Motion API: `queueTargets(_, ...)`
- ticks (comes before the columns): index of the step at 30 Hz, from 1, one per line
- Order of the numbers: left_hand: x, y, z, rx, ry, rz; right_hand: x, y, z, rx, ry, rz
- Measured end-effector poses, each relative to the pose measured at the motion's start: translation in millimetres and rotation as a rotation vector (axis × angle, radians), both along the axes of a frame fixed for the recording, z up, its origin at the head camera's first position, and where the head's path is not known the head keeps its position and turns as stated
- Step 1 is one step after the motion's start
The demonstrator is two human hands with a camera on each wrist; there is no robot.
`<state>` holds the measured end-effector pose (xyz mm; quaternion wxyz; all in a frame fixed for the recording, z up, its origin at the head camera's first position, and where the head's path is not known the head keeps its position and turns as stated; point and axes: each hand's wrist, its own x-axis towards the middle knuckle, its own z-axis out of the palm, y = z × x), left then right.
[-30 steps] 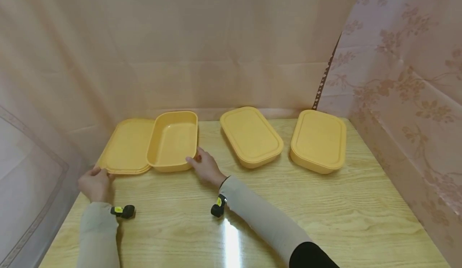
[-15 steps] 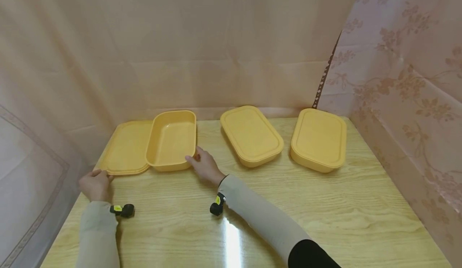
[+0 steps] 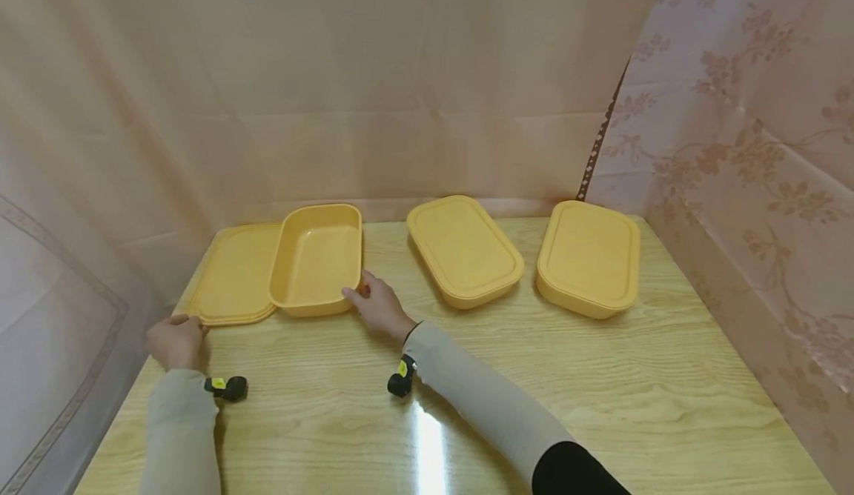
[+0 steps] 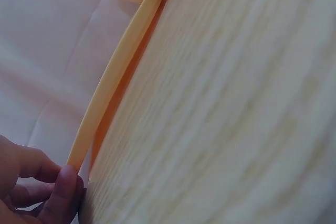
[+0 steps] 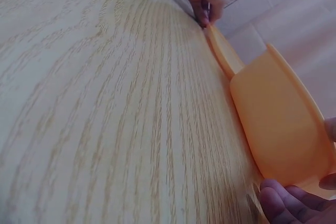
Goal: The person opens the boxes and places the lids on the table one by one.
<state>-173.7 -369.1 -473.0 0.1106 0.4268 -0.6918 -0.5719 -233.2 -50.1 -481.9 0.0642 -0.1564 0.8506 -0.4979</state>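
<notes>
At the left of the table, my left hand [image 3: 176, 341] pinches the near left corner of a flat yellow lid [image 3: 233, 276]. In the left wrist view the lid's edge [image 4: 113, 82] stands a little off the wood there, with a shadow beneath. A lidless yellow food container [image 3: 316, 258] sits beside it, overlapping the lid's right side in the head view. My right hand [image 3: 380, 307] holds this container at its near right corner, thumb at the rim and other fingers around the outer wall. Nothing lies inside the container.
Two more yellow containers with lids on, one in the middle [image 3: 467, 250] and one at the right [image 3: 588, 258], stand along the back of the wooden table [image 3: 320, 406]. Beige cloth [image 3: 414, 87] hangs close behind, and floral cloth [image 3: 754, 169] closes off the right side.
The lid's near edge has dropped slightly toward the table, in my left hand's grip. The open container has shifted slightly left with my right hand on it. The two lidded containers stay put.
</notes>
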Motion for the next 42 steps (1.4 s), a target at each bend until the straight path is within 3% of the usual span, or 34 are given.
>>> queueTargets(9, -1.1, -2.1, 0.4, -0.23, -0.099, -0.068, 5.5, -2.4, 4.0, -0.041, -0.082, -0.03)
queueTargets(17, -0.7, -2.5, 1.2, -0.369, -0.162, -0.124, 6.7, -4.0, 3.5, -0.065, -0.113, -0.014)
queueTargets(26, 0.7, -3.2, 0.6, -0.623, -0.229, -0.277, 8.1, -3.9, 5.7, -0.005, -0.078, 0.005)
queueTargets(37, 0.7, -2.7, -0.4, -0.678, -0.207, -0.296, 5.3, -1.5, 8.8, 0.029, -0.084, 0.011)
queueTargets(42, 0.5, -0.1, 4.6, -0.667, -0.213, -0.32, 2.8, -0.3, 10.9, 0.08, -0.093, 0.002)
